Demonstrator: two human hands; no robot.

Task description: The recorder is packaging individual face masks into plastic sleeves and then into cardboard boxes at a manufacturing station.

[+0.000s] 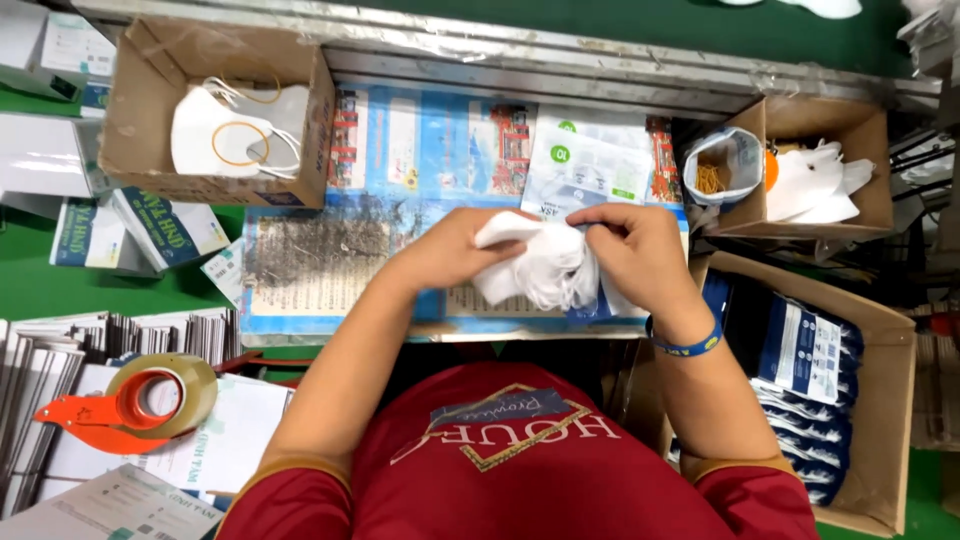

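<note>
From the head view: a cardboard box (130, 120) of white masks sits far left on the surface (300, 270), a tape dispenser (130, 400) nearer, and packed pouches (810, 370) in a box at right. Both hands, left (450, 250) and right (640, 250), clamp their grip on a bundle of white masks (535, 265) held between them above the surface centre.

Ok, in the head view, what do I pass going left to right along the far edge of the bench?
Cardboard box of white masks → clear printed pouch → small bag of rubber bands → open box of loose white masks.
</note>
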